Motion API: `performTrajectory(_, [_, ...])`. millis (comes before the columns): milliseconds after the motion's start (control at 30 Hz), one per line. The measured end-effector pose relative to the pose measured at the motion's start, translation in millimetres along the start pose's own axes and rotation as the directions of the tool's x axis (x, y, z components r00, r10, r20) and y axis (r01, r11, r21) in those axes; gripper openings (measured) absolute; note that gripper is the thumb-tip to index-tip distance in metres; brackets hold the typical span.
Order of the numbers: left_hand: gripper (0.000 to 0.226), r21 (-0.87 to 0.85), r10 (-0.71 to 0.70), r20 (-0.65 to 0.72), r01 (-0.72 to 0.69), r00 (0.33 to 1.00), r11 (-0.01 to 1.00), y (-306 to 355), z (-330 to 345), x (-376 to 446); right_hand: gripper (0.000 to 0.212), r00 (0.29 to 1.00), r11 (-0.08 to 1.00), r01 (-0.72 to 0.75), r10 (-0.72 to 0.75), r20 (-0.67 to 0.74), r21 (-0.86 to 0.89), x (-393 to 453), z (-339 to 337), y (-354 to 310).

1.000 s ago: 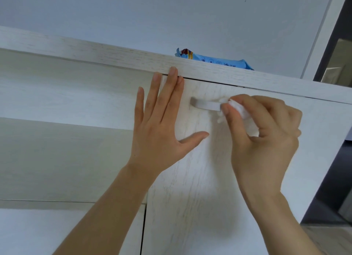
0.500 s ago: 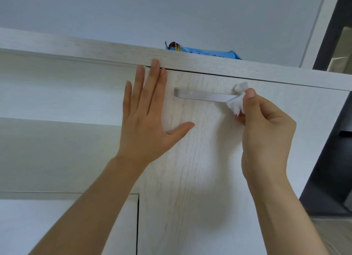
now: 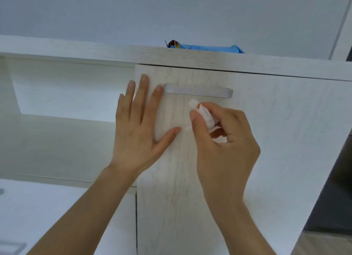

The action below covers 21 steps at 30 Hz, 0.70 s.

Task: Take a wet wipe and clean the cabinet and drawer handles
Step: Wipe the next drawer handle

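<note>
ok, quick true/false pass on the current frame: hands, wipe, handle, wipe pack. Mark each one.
1. The left hand lies flat on the cabinet door, fingers straight. True.
2. The right hand is wrapping the wet wipe round the handle. False: the wipe is pinched below the handle, which is fully bare.
3. The blue wipe pack sits on top of the cabinet. True.
4. The door stands wide open. False: it looks closed, or nearly so, under the top board.
5. The left hand grips the handle. False: its fingertips rest on the door beside the handle's left end.
</note>
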<state>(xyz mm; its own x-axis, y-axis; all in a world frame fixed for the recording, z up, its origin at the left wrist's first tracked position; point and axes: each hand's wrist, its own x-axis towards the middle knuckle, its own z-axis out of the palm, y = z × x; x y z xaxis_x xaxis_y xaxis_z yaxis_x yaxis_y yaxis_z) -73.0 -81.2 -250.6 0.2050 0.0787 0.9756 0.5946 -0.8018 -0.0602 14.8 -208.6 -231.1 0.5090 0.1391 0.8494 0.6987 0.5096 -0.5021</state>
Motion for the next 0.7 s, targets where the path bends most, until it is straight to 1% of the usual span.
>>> performTrajectory(100, [0.062,0.057,0.044,0.055,-0.047,0.998,0.997,-4,-6,-24,0.013,0.998,0.998,0.048,-0.049,0.033,0.042,-3,4,5])
performTrajectory(233, [0.056,0.103,0.042,0.103,-0.052,0.994,0.993,-11,-12,-47,0.015,0.993,0.994,0.091,-0.095,0.075,0.052,0,3,15])
performTrajectory(400, [0.056,0.184,0.06,0.161,-0.089,0.985,0.979,-20,-12,-60,0.015,0.993,0.991,0.066,-0.077,0.092,0.114,-1,12,24])
performTrajectory(533, [0.058,0.143,0.1,0.188,-0.127,0.977,0.982,-32,-15,-61,0.015,0.992,0.989,0.05,-0.065,0.104,0.136,-29,35,19])
performTrajectory(633, [0.058,0.137,0.067,0.184,-0.093,0.981,0.986,-62,-33,-77,0.014,0.994,0.983,-0.004,-0.017,0.111,0.184,-58,58,13])
performTrajectory(700, [0.057,0.197,0.039,0.207,-0.081,0.978,0.977,-94,-54,-100,0.019,0.993,0.97,-0.05,0.023,0.115,0.238,-81,75,7])
